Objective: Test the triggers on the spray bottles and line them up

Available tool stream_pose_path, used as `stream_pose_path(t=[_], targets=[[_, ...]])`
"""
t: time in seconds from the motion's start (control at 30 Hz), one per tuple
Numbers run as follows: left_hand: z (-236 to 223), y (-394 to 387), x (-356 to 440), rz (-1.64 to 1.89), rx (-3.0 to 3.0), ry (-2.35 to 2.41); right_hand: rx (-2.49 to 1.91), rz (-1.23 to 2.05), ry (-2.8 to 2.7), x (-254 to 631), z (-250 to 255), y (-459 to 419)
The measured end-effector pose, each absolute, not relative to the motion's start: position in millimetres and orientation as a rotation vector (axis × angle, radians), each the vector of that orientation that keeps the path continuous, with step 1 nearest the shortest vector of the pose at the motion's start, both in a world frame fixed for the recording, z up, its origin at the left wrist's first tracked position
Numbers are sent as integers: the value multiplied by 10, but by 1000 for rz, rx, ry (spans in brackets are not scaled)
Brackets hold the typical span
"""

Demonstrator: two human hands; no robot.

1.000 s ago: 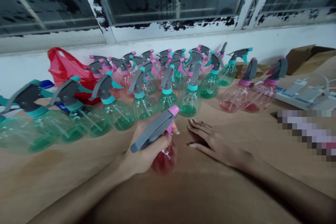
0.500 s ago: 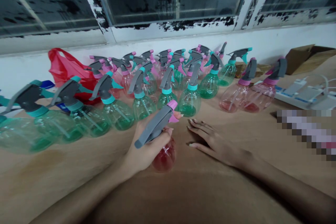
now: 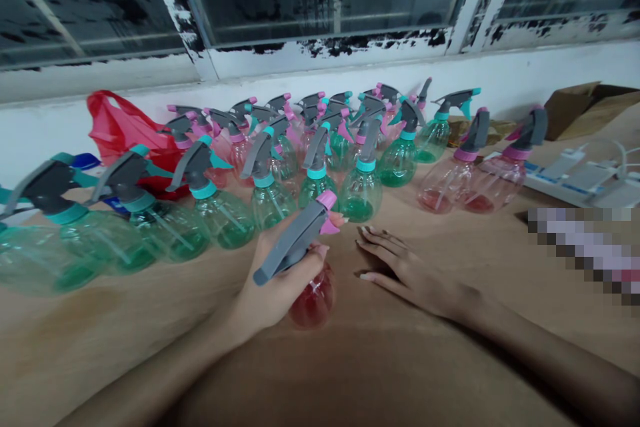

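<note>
Slightly higher than a second ago, the grey sprayer head [image 3: 295, 240] has tipped up, and the left index finger [image 3: 339, 219], which was curled lower then, now reaches out by the pink trigger [image 3: 329, 228]. It belongs to the red spray bottle [image 3: 313, 300], which sits just below the middle of the view, near the person, its base apparently on the table [image 3: 380, 360]. The left hand [image 3: 270, 287] is wrapped about its neck; the right hand [image 3: 415, 273] lies open, palm down, at about three o'clock from it, holding nothing.

Taking that bottle as the clock's centre and the windows [image 3: 270, 0] as twelve, green bottles [image 3: 230, 213] sweep round from nine to one. The nearest green one [image 3: 361, 197] stands at one, two pink bottles [image 3: 445, 183] at two, with a power strip [image 3: 575, 180] beyond them.

From where I stand, the grip looks high for a round body: a hard pull on the trigger could rock the bottle. Swung towards one o'clock, it might knock its green neighbour into the crowd behind. Were the top loose, which I can't tell, a tip could spill red liquid; a spray sent towards two might wet the power strip.
</note>
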State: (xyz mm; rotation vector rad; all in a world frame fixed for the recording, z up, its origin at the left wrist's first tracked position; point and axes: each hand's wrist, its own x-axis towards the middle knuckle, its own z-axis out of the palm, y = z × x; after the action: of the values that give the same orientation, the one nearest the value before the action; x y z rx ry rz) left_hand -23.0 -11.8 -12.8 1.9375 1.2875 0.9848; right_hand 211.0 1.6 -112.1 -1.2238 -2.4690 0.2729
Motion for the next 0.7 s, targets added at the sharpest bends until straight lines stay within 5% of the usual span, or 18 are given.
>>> stream_pose_path(t=[0.7], targets=[[-225, -111, -268, 1018, 1744, 1203, -1215, 265, -2468, 2115, -1118, 20]])
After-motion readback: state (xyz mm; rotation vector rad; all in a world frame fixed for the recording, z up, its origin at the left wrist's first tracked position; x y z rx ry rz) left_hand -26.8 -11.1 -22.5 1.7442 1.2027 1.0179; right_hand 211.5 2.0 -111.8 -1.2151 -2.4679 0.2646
